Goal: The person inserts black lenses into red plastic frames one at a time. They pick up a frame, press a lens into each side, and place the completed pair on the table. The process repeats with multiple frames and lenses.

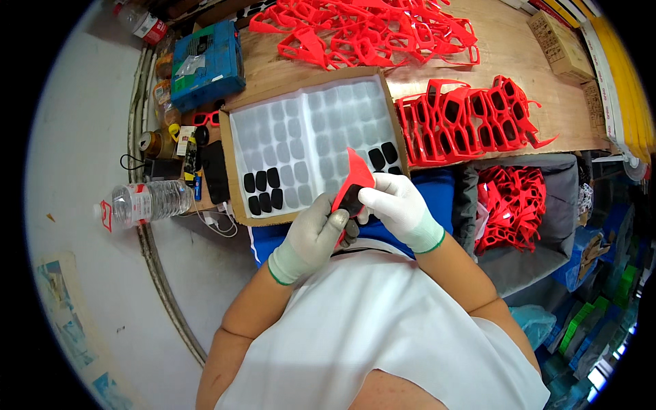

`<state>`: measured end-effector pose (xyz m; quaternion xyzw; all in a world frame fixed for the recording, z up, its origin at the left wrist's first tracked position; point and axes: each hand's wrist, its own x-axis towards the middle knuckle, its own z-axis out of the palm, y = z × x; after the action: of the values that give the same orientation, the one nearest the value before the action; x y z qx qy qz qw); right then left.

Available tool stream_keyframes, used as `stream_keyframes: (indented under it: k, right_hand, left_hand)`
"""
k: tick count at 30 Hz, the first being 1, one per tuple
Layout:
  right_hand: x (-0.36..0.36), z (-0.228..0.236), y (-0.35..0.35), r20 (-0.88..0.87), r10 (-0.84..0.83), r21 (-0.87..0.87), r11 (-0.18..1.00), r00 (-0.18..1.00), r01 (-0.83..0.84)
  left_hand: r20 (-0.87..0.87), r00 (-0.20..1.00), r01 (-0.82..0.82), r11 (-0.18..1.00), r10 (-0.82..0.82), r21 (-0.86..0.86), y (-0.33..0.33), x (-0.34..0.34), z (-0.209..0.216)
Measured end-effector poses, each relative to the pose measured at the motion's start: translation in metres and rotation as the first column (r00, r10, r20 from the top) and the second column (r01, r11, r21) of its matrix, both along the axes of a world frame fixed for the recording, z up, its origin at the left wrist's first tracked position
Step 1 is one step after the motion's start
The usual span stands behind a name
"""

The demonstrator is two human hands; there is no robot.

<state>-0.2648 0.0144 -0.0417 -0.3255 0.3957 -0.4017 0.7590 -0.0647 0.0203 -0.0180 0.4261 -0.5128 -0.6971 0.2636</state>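
My gloved left hand (311, 239) is closed around a red sunglasses frame (359, 172) held in front of my apron. A dark lens (351, 201) shows at the frame's rim. My gloved right hand (404, 210) pinches there with thumb and fingers, against the lens and frame; whether the lens is fully seated I cannot tell. Just beyond both hands lies a shallow cardboard box (228, 164) of lenses. White translucent paper (304, 147) covers most of them, while several bare dark lenses (263, 180) show at its near left and right.
Red sunglasses with dark lenses (471, 123) stand in rows to the right. Red frames (383, 37) are heaped at the back. A grey fabric bin (557, 198) holds more red pieces. At left are a clear bottle (160, 201), phone (216, 174) and blue case (212, 75).
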Motion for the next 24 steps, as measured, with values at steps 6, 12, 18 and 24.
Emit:
stream_keyframes:
  k: [6,12,18,24]
  right_hand:
    - [0.002,0.008,0.004,-0.057,-0.017,-0.058,0.998,0.998,0.014]
    - [0.015,0.009,0.017,-0.361,-0.153,-0.217,0.973,0.920,0.077]
    - [0.019,-0.002,0.017,-0.499,-0.207,-0.306,0.951,0.842,0.052]
    - [0.019,0.011,0.014,-0.508,-0.118,-0.217,0.976,0.854,0.005]
  left_hand:
    - [0.085,0.996,0.031,0.996,-0.024,-0.078,-0.002,0.008,0.001]
    - [0.130,0.988,-0.066,0.988,0.084,-0.137,0.007,0.004,-0.006]
    - [0.254,0.958,-0.055,0.952,0.135,-0.300,0.014,0.001,-0.012]
    - [0.280,0.943,-0.057,0.919,0.178,-0.390,0.017,0.002,-0.012]
